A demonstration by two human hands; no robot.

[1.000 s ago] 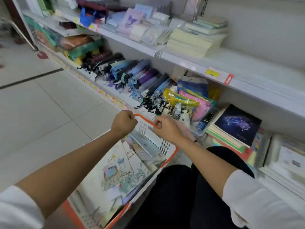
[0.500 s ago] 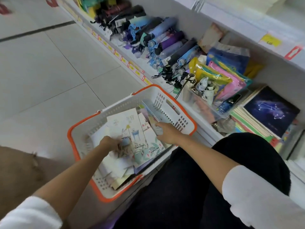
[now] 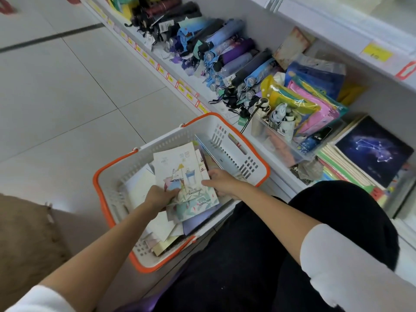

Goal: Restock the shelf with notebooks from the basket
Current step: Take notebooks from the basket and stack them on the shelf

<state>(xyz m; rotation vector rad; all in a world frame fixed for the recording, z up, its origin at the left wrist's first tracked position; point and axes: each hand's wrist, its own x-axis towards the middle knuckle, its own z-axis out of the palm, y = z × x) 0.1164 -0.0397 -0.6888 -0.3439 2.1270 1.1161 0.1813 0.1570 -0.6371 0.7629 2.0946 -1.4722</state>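
Basket (image 3: 225, 140), white w/ orange rim, sits on the floor right beside the low shelf (image 3: 144, 52), full of loose notebooks. Top notebook (image 3: 180, 167), pale cover w/ a rabbit drawing, lies in the basket's middle. L hand (image 3: 157, 197) grips its lower-left edge along w/ a few under it; R hand (image 3: 221, 182) pinches the right edge, thumb on top. On the shelf: folded umbrellas (image 3: 227, 52), and a constellation-cover notebook (image 3: 373, 149) atop a stack.

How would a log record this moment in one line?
step: pick from basket | left-hand grip: holds notebooks | right-hand grip: holds notebooks | notebooks: inside basket, not yet shelved
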